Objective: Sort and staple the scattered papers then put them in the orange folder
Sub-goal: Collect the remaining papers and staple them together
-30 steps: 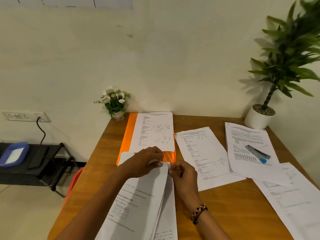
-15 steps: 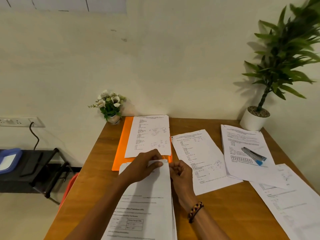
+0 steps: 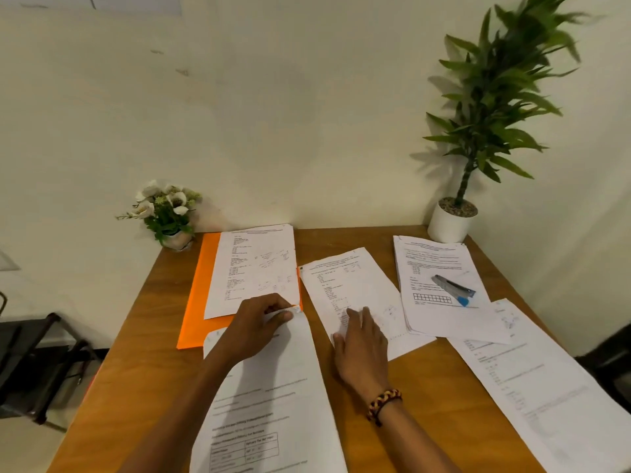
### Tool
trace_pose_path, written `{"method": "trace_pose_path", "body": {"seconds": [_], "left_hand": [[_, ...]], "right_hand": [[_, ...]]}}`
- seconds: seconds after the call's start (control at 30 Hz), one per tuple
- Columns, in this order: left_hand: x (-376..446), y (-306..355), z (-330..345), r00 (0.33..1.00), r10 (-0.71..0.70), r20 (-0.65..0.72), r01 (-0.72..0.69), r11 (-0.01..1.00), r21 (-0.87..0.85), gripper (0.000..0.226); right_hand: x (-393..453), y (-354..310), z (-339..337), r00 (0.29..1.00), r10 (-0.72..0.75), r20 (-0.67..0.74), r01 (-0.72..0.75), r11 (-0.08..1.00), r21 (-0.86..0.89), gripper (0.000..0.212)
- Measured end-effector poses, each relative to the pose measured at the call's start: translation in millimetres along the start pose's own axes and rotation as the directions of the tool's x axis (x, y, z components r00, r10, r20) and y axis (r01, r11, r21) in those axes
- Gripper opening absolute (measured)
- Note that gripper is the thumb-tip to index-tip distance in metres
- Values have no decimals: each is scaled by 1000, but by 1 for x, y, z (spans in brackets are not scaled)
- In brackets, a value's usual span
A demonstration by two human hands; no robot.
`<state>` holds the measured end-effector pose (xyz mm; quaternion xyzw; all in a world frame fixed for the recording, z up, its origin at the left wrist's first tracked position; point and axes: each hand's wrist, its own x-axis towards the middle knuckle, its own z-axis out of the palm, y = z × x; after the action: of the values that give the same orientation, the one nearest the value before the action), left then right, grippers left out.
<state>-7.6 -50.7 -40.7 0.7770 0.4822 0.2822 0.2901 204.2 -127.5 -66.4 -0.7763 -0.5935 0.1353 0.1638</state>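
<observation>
A wooden table (image 3: 143, 336) fills the lower half of the frame, set against a pale wall (image 3: 273, 114). A tall plant (image 3: 491, 97) in a white pot (image 3: 449, 221) stands at the table's upper right corner, and a small flower pot (image 3: 167, 213) at its upper left. A dark rack (image 3: 37, 356) is seen at the left edge.

The nearest stack (image 3: 273, 404) lies in the lower centre, its long axis running from the bottom edge up toward the wall. Its top corner is pinched by the curled fingers of the left hand (image 3: 256, 331). The orange folder (image 3: 201, 288) lies closed left of centre, long axis pointing up the frame; a printed sheet (image 3: 254, 268) rests on top of it. Whether anything is inside cannot be told.

A middle sheet (image 3: 345, 291) lies centre, tilted, with the right hand (image 3: 358, 349) laid flat on its lower part, fingers straight and holding nothing. A braided bracelet (image 3: 384, 402) is worn on that wrist.

A right stack (image 3: 433, 268) lies in the right middle, with a stapler (image 3: 452, 289) resting on it, pointing lower right. More sheets (image 3: 546, 387) are spread toward the lower right corner.
</observation>
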Motion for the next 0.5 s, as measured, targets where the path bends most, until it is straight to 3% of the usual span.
{"method": "trace_pose_path", "body": {"seconds": [0.07, 0.2, 0.27, 0.37, 0.5], "left_hand": [[4, 3, 4, 1000, -1, -3, 1, 1000, 8, 3], [12, 12, 13, 1000, -11, 0, 11, 1000, 17, 3], [14, 17, 19, 1000, -2, 15, 2, 1000, 14, 1], [17, 24, 27, 999, 19, 46, -19, 1000, 12, 2], [23, 31, 37, 996, 35, 79, -36, 999, 11, 2]], "right_hand": [[-9, 2, -2, 996, -25, 88, 37, 991, -128, 53], [-16, -9, -16, 998, -59, -5, 57, 978, -203, 34], [-11, -7, -21, 999, -45, -24, 38, 973, -226, 44], [-1, 10, -21, 990, 12, 142, 21, 973, -232, 67], [-5, 27, -23, 963, 11, 269, 45, 978, -204, 73]]}}
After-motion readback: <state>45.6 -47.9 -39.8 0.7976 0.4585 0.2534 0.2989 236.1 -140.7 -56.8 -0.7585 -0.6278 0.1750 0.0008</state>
